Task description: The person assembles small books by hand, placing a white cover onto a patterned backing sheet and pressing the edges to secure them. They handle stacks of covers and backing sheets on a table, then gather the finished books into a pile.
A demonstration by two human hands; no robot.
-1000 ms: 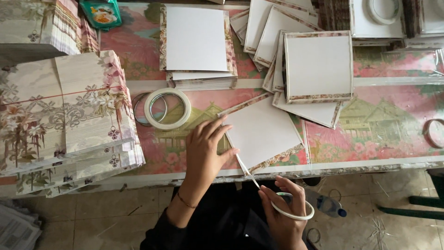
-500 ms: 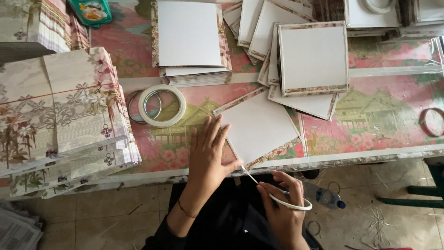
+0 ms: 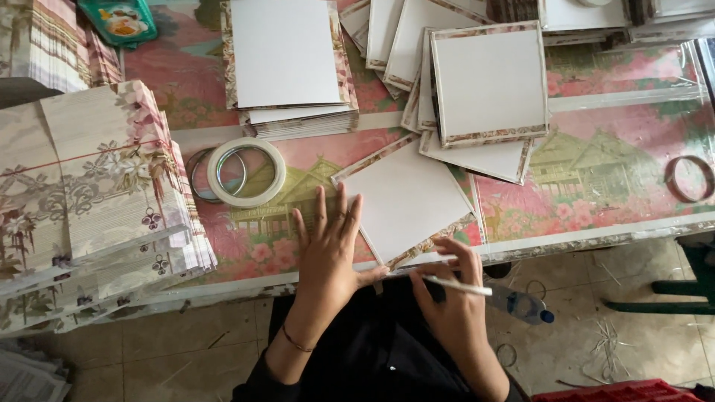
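Note:
My left hand [image 3: 328,249] lies flat with fingers spread on the table, its fingertips at the near left corner of a white square board [image 3: 406,201] that has a patterned paper border. My right hand [image 3: 454,298] is at the board's near edge, by the table's rim. It holds a thin white tape roll [image 3: 460,286], seen edge-on, and its fingertips touch the board's border.
A thick tape roll [image 3: 246,171] lies left of the board over a thin ring. A tall stack of floral paper [image 3: 89,193] fills the left. White board stacks [image 3: 287,59] and a bordered board [image 3: 488,78] sit behind. A bottle [image 3: 521,304] lies on the floor.
My right hand has risen from below the table to the board's near edge, taking up the strip of tape that stretched between them. My left hand stays pressed down.

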